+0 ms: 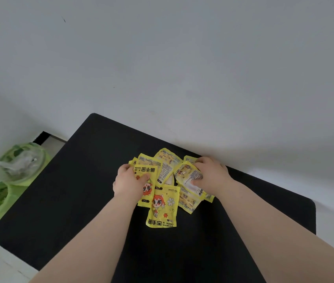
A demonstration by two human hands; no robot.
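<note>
1. Fingers (123, 170) of the left hand (128, 181) curl round the left edge of a face-up packet (146, 170), thumb (146, 177) pressed on its printed face. It's a pinch, probably so one packet comes off without dragging its neighbours.
2. That packet lies on top of the left side of the yellow pile (166, 166), partly covered by the hand. I can't tell what the fingertips do beneath it.
3. Centre: one hand-warmer packet (161, 207) lies flat, cartoon side up, on the black table (70, 201). It's the nearest to the person and neither hand touches it, so it's likely next to be collected.
4. Right side: a label-side-up packet (189, 174) is bowed and tilted, seemingly raised off the heap, overlapping others below.
5. Right hand (213, 174) holds it the same way — fingers curled over the far edge, thumb clamped on the near part. Both grips read as gathering the scattered packets into one stack.
</note>
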